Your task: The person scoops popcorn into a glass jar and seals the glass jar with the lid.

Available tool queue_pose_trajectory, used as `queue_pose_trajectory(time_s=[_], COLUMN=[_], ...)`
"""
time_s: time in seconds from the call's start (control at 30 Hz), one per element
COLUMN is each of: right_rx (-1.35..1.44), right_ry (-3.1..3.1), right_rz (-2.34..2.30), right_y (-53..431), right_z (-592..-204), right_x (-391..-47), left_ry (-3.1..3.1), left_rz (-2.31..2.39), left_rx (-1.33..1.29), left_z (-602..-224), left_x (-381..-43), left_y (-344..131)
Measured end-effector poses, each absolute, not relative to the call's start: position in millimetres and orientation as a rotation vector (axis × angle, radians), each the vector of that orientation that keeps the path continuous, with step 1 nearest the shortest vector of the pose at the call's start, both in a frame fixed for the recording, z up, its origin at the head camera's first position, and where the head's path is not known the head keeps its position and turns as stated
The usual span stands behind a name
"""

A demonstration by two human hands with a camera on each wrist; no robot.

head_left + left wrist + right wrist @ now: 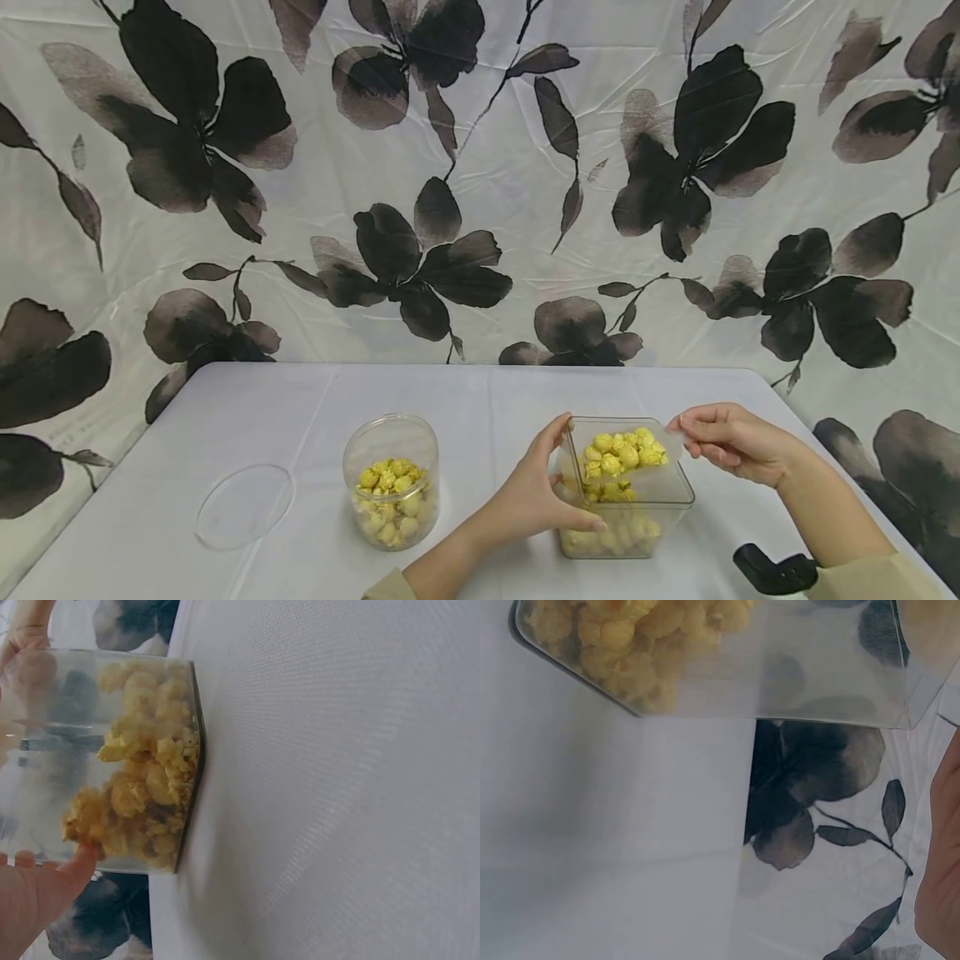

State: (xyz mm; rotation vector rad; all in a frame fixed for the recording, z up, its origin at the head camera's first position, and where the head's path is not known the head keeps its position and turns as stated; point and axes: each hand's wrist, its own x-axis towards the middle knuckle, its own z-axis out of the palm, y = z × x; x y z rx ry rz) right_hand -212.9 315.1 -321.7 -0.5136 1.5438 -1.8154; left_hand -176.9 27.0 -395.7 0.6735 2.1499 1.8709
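My left hand (pixel 525 496) grips a clear square container (pixel 678 498) from its left side, thumb along the front and fingers at the back. Yellow popcorn (pixel 142 787) fills its lower part. In the head view, my right hand (pixel 738 442) pinches the end of a translucent scoop (pixel 675 442), hard to make out, at the container's right rim. Several popcorn pieces (pixel 622 450) appear gathered at the scoop over the opening. The right wrist view shows the container's wall (pixel 832 697) and only an edge of the hand.
A clear round jar (pixel 392 429), partly filled with yellow popcorn, stands left of the square container. Farther left, a clear round lid (pixel 246 508) lies on the white table (pixel 315 567). A black wrist mount (pixel 776 571) is beside the right sleeve. Behind hangs a floral cloth (pixel 480 150).
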Motion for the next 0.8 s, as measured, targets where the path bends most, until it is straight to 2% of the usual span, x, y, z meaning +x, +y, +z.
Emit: queue_pose_trajectory(time_s=[0.8], right_rx=[-0.528], right_ry=[1.484], right_rz=[-1.897], right_y=[314.4], right_z=[-312.0], right_x=[-216.1], left_ry=[2.169], left_rz=[1.847], left_rx=[0.715], left_z=[-395.5], left_x=[-178.6], left_y=[26.5])
